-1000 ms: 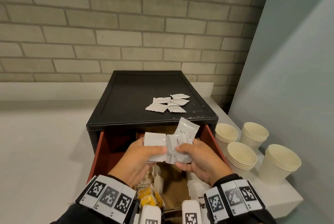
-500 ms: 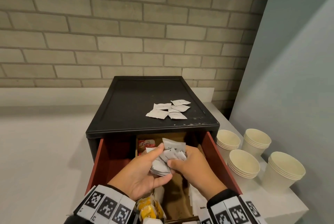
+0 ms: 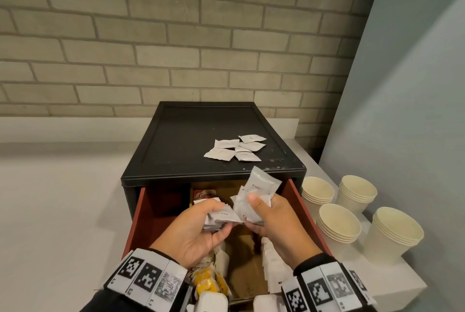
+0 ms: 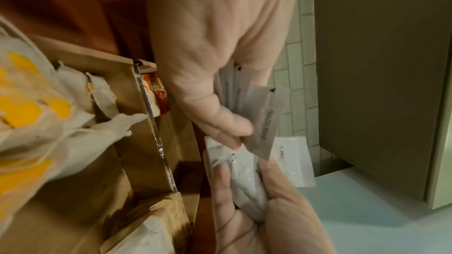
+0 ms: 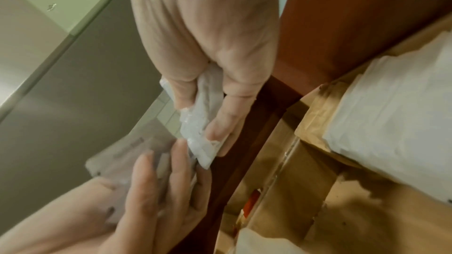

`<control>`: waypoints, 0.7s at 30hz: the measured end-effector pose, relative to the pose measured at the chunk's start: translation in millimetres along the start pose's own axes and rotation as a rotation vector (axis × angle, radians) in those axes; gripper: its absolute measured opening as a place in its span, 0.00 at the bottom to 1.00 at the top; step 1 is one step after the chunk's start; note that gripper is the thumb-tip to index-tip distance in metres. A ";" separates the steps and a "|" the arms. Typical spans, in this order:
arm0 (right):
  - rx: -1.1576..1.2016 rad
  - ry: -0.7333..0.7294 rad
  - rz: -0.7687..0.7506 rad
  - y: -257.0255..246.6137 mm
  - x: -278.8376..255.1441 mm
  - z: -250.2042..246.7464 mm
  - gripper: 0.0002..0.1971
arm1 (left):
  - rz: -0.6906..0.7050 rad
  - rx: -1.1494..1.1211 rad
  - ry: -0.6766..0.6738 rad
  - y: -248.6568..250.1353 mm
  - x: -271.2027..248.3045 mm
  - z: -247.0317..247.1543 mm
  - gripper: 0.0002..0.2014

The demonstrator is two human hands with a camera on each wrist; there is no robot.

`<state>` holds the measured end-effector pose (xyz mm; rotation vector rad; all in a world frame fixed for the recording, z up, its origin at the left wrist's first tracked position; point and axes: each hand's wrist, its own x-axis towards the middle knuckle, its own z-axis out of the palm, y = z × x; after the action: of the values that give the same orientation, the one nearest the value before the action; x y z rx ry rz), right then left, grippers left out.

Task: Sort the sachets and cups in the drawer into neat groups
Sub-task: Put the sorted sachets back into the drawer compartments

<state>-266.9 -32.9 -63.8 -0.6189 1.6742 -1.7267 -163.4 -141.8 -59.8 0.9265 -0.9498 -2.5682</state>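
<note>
Over the open red drawer my left hand pinches a flat stack of white sachets between thumb and fingers. My right hand, right beside it, grips a crumpled bunch of white sachets, one of them sticking up. In the left wrist view the left thumb presses the fanned stack of sachets, and the right hand below holds its bunch of sachets. The right wrist view shows the right hand's sachets and the left hand. Paper cup stacks stand on the counter to the right.
Several white sachets lie on the black cabinet top. The drawer holds cardboard dividers, yellow-tagged tea bags, a red sachet and white packets. A brick wall stands behind and a pale wall on the right.
Both hands dipped into the drawer with the white sachets and came back up a little. The bundle once held together is now split, part in each hand.
</note>
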 end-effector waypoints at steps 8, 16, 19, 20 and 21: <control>0.340 0.149 0.122 -4.6 3.2 -7.1 0.22 | 0.117 0.158 -0.001 -5.3 0.7 -0.5 0.25; 0.292 0.099 0.149 -4.2 1.6 -9.8 0.20 | 0.209 0.252 -0.006 -5.0 1.3 -0.4 0.25; 0.126 0.010 0.170 -5.5 -2.7 -9.0 0.12 | 0.278 0.311 0.042 -3.0 0.1 2.8 0.24; 0.064 -0.001 0.175 -6.1 -3.9 -8.1 0.12 | 0.296 0.335 0.086 -1.8 1.2 4.0 0.24; -0.013 0.003 0.174 -5.6 -4.2 -7.2 0.13 | 0.300 0.349 0.129 -0.6 1.7 5.1 0.24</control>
<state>-269.9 -25.0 -58.3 -0.4619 1.6899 -1.5953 -167.9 -139.5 -58.0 0.9374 -1.4067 -2.1072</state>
